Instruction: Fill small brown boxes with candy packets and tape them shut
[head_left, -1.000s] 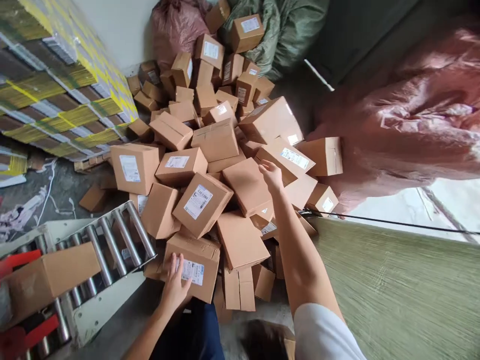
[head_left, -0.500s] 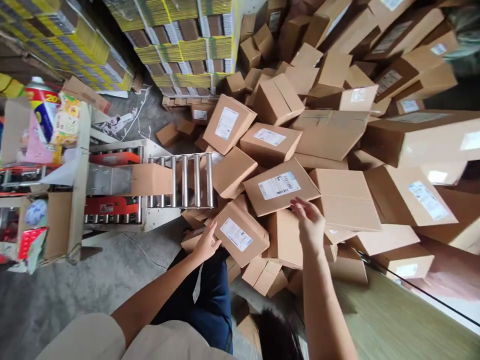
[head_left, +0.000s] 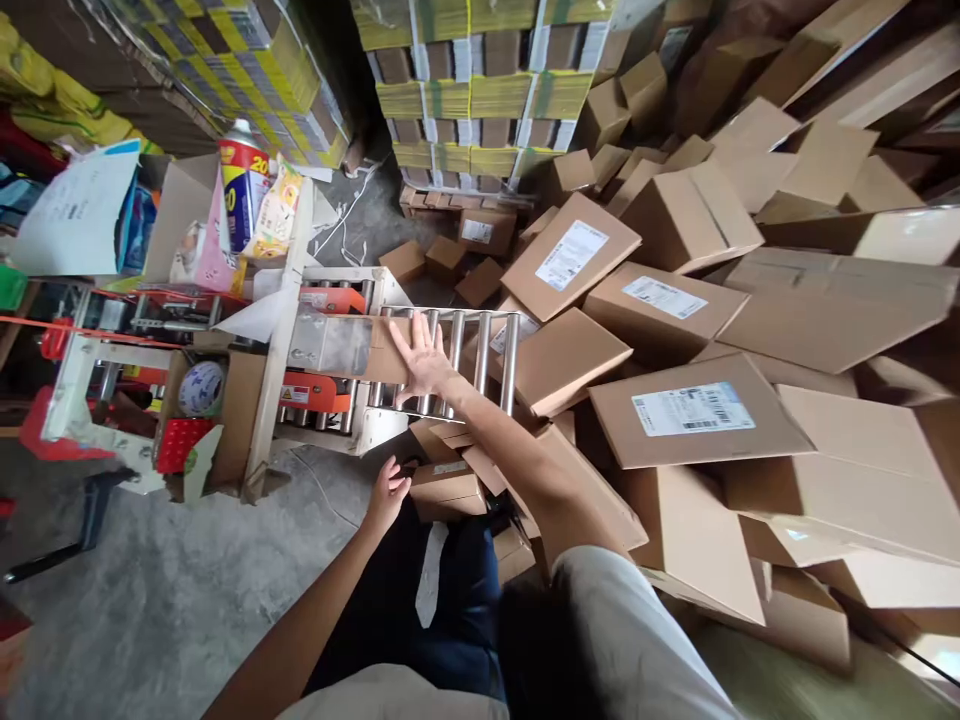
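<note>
A spray can (head_left: 244,195) leaned at the left; next, a carton (head_left: 382,350) lay on the roller conveyor (head_left: 510,365) between orange guards (head_left: 330,392). The left hand (head_left: 388,492) hung nearer the body, half curled, empty. The right hand (head_left: 424,362), fingers spread wide, covered the carton's right end without gripping; labelled boxes (head_left: 705,435) lay heaped farther right
</note>
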